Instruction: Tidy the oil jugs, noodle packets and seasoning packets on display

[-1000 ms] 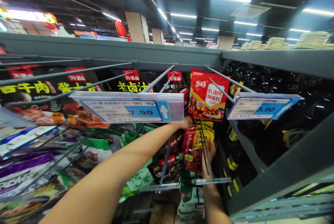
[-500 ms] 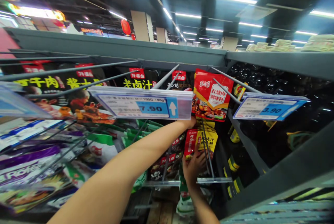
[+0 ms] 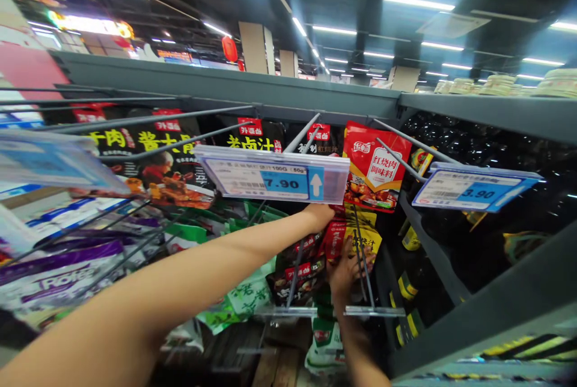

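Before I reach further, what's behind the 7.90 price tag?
The tops of two red-labelled black pouches show above the 7.90 price tag; whatever is directly behind it is covered.

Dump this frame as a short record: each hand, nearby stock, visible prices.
left hand: near the top of the red-and-yellow packet; fingertips not clear
right hand: fingers over the front of that packet
above: red packet
left of right hand: dark packets
tags: 7.90 tag; 3.90 tag, further right
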`<action>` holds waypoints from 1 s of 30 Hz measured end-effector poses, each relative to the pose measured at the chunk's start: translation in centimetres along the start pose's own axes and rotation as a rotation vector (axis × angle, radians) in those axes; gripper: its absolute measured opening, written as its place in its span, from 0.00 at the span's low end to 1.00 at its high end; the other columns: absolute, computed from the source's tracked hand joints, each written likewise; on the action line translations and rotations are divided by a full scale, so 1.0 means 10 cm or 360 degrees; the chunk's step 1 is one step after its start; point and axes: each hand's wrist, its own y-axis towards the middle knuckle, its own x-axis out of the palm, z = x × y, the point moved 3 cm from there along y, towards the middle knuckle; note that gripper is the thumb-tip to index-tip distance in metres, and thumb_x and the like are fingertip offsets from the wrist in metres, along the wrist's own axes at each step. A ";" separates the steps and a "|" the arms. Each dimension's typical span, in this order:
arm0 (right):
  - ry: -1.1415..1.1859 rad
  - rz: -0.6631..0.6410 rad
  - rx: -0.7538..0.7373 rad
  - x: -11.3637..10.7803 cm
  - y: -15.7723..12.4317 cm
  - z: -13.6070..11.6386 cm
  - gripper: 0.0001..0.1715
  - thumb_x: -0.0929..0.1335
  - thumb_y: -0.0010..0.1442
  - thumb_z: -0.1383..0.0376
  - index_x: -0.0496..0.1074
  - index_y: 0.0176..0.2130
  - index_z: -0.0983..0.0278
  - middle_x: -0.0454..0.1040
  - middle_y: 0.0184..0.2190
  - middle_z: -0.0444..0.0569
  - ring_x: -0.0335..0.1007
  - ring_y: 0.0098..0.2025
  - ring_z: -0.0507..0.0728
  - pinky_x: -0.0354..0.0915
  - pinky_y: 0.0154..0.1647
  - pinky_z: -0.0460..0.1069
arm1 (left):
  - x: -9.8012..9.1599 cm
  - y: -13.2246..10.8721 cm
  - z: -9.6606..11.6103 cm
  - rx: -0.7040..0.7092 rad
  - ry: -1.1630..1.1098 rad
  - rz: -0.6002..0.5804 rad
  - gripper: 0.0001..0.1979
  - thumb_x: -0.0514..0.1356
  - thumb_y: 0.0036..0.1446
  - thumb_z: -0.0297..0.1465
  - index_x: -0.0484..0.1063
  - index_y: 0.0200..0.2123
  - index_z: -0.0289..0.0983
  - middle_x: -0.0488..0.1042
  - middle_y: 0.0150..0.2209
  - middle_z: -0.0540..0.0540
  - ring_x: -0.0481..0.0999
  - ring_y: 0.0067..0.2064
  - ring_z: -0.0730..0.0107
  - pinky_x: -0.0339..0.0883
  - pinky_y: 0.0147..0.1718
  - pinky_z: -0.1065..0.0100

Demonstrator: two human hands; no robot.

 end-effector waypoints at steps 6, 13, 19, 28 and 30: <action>0.0320 -0.0057 0.0012 0.25 0.36 -0.07 0.46 0.65 0.57 0.35 0.73 0.59 0.65 0.62 0.61 0.74 0.54 0.63 0.80 0.59 0.51 0.76 | -0.30 -1.10 0.19 0.0096 0.0249 -0.0005 0.13 0.54 0.65 0.25 0.76 0.47 0.32 0.77 0.47 0.34 0.78 0.49 0.46 0.74 0.45 0.53; 0.0024 -0.0045 -0.0055 0.20 0.25 -0.12 0.48 0.67 0.58 0.40 0.67 0.64 0.70 0.51 0.67 0.79 0.44 0.69 0.81 0.51 0.55 0.82 | -0.24 -2.71 0.14 0.0130 -0.0289 0.0741 0.18 0.53 0.69 0.40 0.74 0.57 0.49 0.77 0.55 0.48 0.79 0.53 0.59 0.76 0.51 0.61; 0.0422 -0.0125 -0.0196 -0.25 -0.05 -0.15 0.34 0.57 0.69 0.51 0.64 0.65 0.66 0.61 0.65 0.66 0.48 0.72 0.69 0.50 0.67 0.73 | 0.70 -3.62 0.14 -0.0097 -0.1007 0.1062 0.19 0.55 0.67 0.33 0.75 0.56 0.57 0.81 0.47 0.51 0.82 0.46 0.63 0.78 0.46 0.65; 0.1439 -0.0627 0.0308 -0.02 -0.48 -0.43 0.28 0.75 0.51 0.47 0.70 0.41 0.64 0.80 0.37 0.52 0.77 0.37 0.59 0.74 0.43 0.56 | 1.88 -3.24 0.25 -0.0295 -0.1573 0.0526 0.18 0.52 0.69 0.43 0.79 0.51 0.47 0.77 0.55 0.45 0.77 0.56 0.62 0.70 0.60 0.58; 0.1452 -0.0589 0.0406 0.01 -0.39 -0.48 0.27 0.74 0.52 0.47 0.70 0.38 0.64 0.80 0.35 0.52 0.77 0.37 0.59 0.73 0.42 0.54 | 1.95 -3.16 0.27 -0.0234 -0.1468 0.0440 0.18 0.51 0.70 0.41 0.77 0.53 0.47 0.75 0.58 0.46 0.74 0.60 0.62 0.67 0.62 0.58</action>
